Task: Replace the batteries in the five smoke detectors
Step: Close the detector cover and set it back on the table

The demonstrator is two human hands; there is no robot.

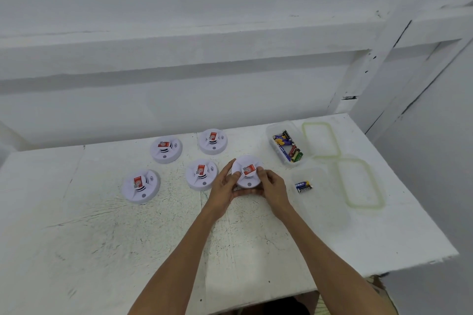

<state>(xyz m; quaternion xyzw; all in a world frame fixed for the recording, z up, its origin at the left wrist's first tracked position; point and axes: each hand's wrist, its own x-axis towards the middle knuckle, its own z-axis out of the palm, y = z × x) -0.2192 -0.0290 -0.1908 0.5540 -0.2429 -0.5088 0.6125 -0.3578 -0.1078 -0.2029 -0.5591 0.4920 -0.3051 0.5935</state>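
While both hands close on it from either side, the fifth smoke detector (247, 171) sits just right of the table's middle, red label up and its face tipped a little toward the camera. The left hand (224, 184) grips its 8 o'clock edge, thumb laid on the top face beside the label, fingers curled beneath the near rim. The right hand (272, 190) grips the 4 o'clock edge the same way, thumb on the face, fingers tucked under. Whether the unit is clear of the white table (102, 238) or resting on it I cannot tell.

Taking that detector as the dial's centre, the nearest smoke detector (201, 174) lies flat at 9 o'clock, close to the left hand. The far-left smoke detector (140, 186) lies further out on the same line. The rear-left smoke detector (165, 149) is at 10 o'clock and the rear smoke detector (213, 141) at 11 o'clock. All four lie apart, red labels up.

At 2 o'clock a clear plastic box (270, 135) holds loose batteries (285, 144) of mixed colours. Near 3 o'clock a second clear box (325, 207) holds two blue batteries (303, 186) side by side. Two clear lids with pale green seals lie on the table. The far lid (321, 139) is just right of the first box, and the near lid (359, 183) is right of the second.
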